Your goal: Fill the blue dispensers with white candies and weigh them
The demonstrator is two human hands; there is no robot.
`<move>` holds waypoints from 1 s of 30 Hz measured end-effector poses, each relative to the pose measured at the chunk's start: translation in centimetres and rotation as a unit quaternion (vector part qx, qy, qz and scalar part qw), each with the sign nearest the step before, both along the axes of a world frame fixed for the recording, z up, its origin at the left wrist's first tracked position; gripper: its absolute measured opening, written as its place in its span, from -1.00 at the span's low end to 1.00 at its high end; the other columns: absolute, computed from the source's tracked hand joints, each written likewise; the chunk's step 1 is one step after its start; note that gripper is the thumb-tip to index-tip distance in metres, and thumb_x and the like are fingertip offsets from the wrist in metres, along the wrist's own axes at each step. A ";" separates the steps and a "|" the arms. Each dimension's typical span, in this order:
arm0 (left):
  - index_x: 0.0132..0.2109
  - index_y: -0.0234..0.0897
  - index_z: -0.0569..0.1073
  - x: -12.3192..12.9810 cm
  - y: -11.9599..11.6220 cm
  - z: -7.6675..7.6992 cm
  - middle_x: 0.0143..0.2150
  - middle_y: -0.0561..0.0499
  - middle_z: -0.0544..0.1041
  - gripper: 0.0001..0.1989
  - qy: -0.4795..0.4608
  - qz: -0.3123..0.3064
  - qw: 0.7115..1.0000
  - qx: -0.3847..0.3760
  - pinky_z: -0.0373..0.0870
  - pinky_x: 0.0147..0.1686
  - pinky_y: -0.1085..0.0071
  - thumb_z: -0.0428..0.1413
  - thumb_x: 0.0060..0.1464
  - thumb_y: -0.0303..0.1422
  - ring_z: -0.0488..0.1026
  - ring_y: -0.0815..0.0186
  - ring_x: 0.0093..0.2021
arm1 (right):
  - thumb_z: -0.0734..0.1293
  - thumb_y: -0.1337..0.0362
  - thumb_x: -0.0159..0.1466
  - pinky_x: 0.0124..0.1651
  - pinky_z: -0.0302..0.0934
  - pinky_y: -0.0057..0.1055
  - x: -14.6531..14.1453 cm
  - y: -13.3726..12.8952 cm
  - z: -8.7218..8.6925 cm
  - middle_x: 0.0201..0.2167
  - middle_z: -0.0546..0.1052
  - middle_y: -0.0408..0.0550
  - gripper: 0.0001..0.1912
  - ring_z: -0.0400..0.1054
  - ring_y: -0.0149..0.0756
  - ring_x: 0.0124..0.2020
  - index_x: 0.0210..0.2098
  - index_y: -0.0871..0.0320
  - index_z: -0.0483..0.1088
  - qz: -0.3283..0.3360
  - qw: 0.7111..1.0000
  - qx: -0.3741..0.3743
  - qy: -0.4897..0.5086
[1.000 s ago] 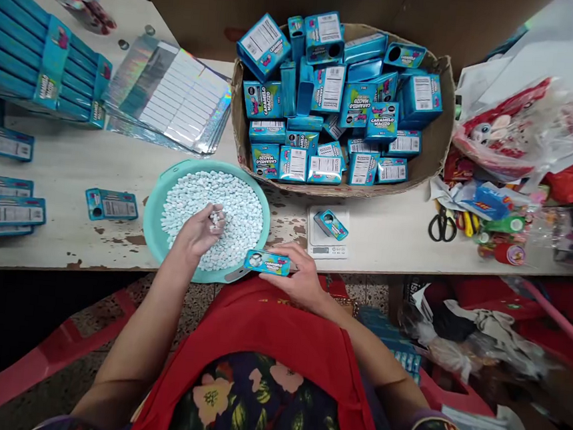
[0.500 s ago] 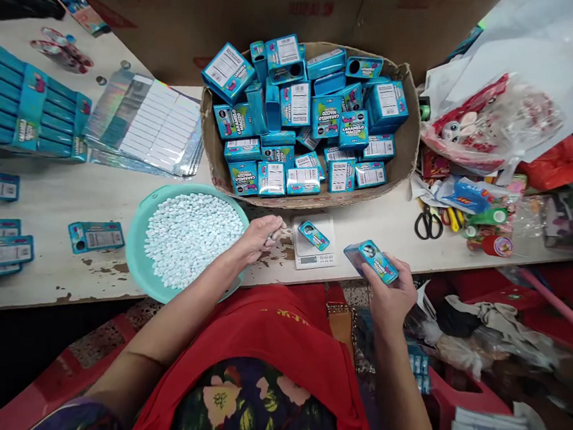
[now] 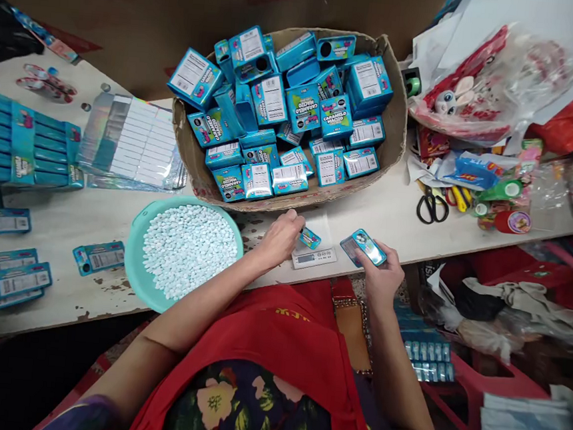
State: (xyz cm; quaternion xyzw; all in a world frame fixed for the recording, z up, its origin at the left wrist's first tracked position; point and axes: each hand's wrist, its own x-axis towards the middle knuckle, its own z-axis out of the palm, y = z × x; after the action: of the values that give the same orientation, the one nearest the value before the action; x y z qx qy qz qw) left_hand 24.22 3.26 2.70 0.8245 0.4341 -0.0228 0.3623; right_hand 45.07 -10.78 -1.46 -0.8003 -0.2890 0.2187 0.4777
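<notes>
Roughly, the relation was this: the Caramelo Macizo box (image 3: pixel 310 238) lay on the white digital scale (image 3: pixel 307 259), just off the left hand (image 3: pixel 281 239), at its three o'clock. Long axis ten to four; the near end, the ten o'clock one, sat at the fingertips. Left fingers curled together; could not tell whether they pinched that end, only touched it, or hid something. Left hand clearly the nearer.

Right hand (image 3: pixel 385 274), at the scale's four o'clock, was clamped on a clear-windowed turquoise candy box (image 3: pixel 374 250), thumb across its near side. Held box also ran about ten to four, close to parallel with the other, which lay at its nine o'clock with a gap between.

Farther out: mint-green basin (image 3: pixel 133 258) of pale candies (image 3: pixel 188 246) at the left hand's nine; cardboard carton (image 3: pixel 185 146), heaped with blue boxes (image 3: pixel 290 178), at its twelve. Black-handled scissors (image 3: pixel 432 206) at the right hand's one, well apart from it.
</notes>
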 end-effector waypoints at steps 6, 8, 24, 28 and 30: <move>-0.11 -0.20 0.36 -0.2 -0.2 -0.6 -0.16 -0.04 0.30 -0.72 -0.005 -0.007 1.000 0.011 0.26 -0.20 0.33 -0.05 0.04 -0.56 0.32 0.21 -0.16 | 0.50 0.08 -0.03 -0.10 0.34 -0.23 0.6 -0.4 -0.7 -0.22 0.49 -0.02 -0.49 0.42 -0.22 -0.20 -0.14 0.19 0.47 -0.020 1.000 -0.012 0.013; -0.09 -0.18 0.35 -0.4 -0.2 -0.9 -0.15 -0.04 0.31 -0.71 -0.018 -0.007 1.000 0.014 0.27 -0.21 0.34 -0.03 0.04 -0.55 0.33 0.21 -0.16 | 0.50 0.07 -0.04 -0.11 0.34 -0.23 0.6 -0.5 -1.0 -0.23 0.50 -0.03 -0.49 0.42 -0.22 -0.22 -0.15 0.19 0.47 -0.019 1.000 -0.014 0.010; -0.30 -0.28 0.44 -1.1 0.5 -0.6 -0.47 0.03 0.43 -0.88 -0.259 0.250 0.910 -0.207 0.27 -0.46 0.45 0.17 -0.07 -0.39 0.36 0.36 -0.48 | 0.51 0.12 -0.03 -0.11 0.33 -0.23 0.1 -0.8 -0.7 -0.23 0.50 -0.03 -0.51 0.42 -0.22 -0.21 -0.15 0.21 0.48 -0.023 1.000 0.008 0.017; -0.27 -0.33 0.43 -4.8 0.7 0.8 -0.47 0.01 0.46 -0.70 -0.352 0.384 0.779 -0.349 0.05 -0.66 0.57 0.28 -0.19 -0.33 0.24 0.49 -0.63 | 0.51 0.13 -0.03 -0.12 0.34 -0.24 0.3 -1.1 -1.0 -0.22 0.49 -0.03 -0.49 0.42 -0.22 -0.21 -0.12 0.21 0.47 -0.021 0.999 0.017 0.023; -0.27 -0.33 0.43 -7.8 0.5 1.3 -0.46 0.02 0.45 -0.70 -0.356 0.421 0.759 -0.347 -0.02 -0.68 0.59 0.28 -0.19 -0.32 0.22 0.52 -0.62 | 0.52 0.13 -0.04 -0.10 0.34 -0.24 0.3 -1.2 -1.0 -0.21 0.49 -0.03 -0.49 0.42 -0.22 -0.20 -0.12 0.21 0.47 -0.021 1.000 0.014 0.017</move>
State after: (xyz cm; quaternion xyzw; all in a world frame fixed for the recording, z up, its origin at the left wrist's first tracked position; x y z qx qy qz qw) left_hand 16.41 3.77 3.96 0.3253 0.5394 0.2780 0.7252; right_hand 45.36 -11.96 -2.49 -0.7953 -0.2670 0.2184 0.4985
